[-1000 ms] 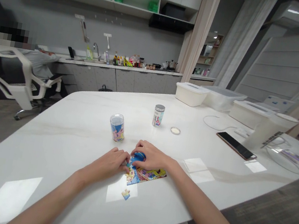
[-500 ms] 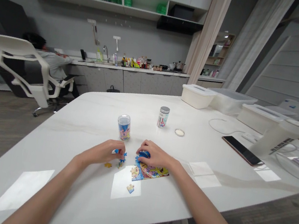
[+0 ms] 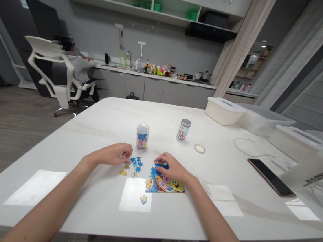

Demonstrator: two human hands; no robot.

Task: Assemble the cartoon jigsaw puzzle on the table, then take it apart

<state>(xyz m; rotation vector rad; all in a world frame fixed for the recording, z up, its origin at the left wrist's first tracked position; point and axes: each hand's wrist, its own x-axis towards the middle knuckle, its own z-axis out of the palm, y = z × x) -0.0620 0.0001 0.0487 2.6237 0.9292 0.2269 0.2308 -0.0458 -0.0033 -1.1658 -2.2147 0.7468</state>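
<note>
Loosely curled, my left hand (image 3: pixel 117 154) hovers at the left edge of a small heap of loose blue jigsaw pieces (image 3: pixel 138 163). No piece shows between its fingers. Yellow pieces (image 3: pixel 123 173) lie just below it. My right hand (image 3: pixel 170 167) rests on the upper part of a partly joined cartoon jigsaw puzzle (image 3: pixel 166 186), fingers and thumb on either side of a blue section. The palm hides some of the puzzle. A single pale yellow and blue piece (image 3: pixel 144 199) lies apart, nearer me. Behind the heap stands a clear can with a cartoon print (image 3: pixel 142 137).
A second printed can with a grey lid (image 3: pixel 183 131) stands farther back, with a round lid (image 3: pixel 200 148) beside it. At right are a phone (image 3: pixel 270 177), a cable, a whitish cylinder and plastic boxes (image 3: pixel 224 111). A person sits beyond the white table (image 3: pixel 112 117), at left.
My left hand has drawn back from the blue pieces, which now lie spread and uncovered. My right hand stays on the puzzle. The view has swung left.
</note>
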